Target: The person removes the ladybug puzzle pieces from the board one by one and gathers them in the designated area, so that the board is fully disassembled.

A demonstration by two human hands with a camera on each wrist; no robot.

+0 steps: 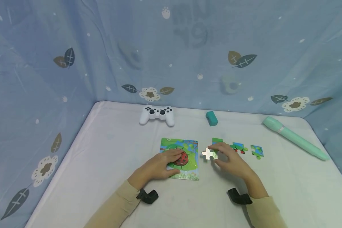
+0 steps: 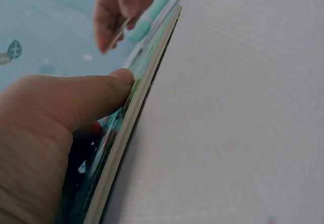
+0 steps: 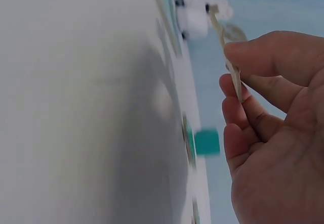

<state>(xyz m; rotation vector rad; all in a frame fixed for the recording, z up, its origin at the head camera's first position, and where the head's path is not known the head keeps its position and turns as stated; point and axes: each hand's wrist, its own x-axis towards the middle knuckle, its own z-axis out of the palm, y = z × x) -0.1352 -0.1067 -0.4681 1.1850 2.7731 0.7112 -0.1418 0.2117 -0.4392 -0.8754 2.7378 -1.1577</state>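
Note:
A ladybug jigsaw puzzle (image 1: pixel 188 173) lies flat on the white table in the head view. My left hand (image 1: pixel 162 164) rests on its left part, with the fingers over the picture and the thumb (image 2: pixel 109 90) on the board near its edge in the left wrist view. To the right of the puzzle, my right hand (image 1: pixel 231 160) pinches a puzzle piece (image 1: pixel 208 154) between thumb and fingers. In the right wrist view that piece (image 3: pixel 230 62) is seen nearly edge-on, held above the table. Behind the right hand lies another green piece (image 1: pixel 217 140), partly covered.
Two more loose pieces, one with red (image 1: pixel 238 147) and one blue-green (image 1: pixel 257 151), lie right of the right hand. A white game controller (image 1: pixel 157 115) and a teal block (image 1: pixel 212 118) are at the back. A folded mint-green umbrella-like object (image 1: pixel 296 138) lies at the right.

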